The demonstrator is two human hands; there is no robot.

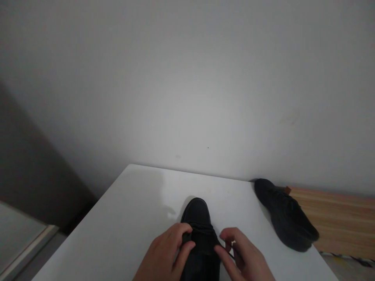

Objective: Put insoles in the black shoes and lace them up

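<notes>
White table [131,210] against a grey wall [187,78]; both hands' grips pinch the black shoe's [197,212] laces.

A home interior is suggested: a white table [131,218] is set against a bare pale wall [187,78], with wooden boards [340,218] and dark shoes [285,214] nearby.

A second black shoe [285,214] lies at the far right corner of the white table [125,210], toe toward the wall, its heel end hanging past the table's right edge. Beyond it, a light wooden surface [340,220] runs along the plain grey wall [187,78]. Far left, a dark panel [26,171] leans into shadow.
</notes>
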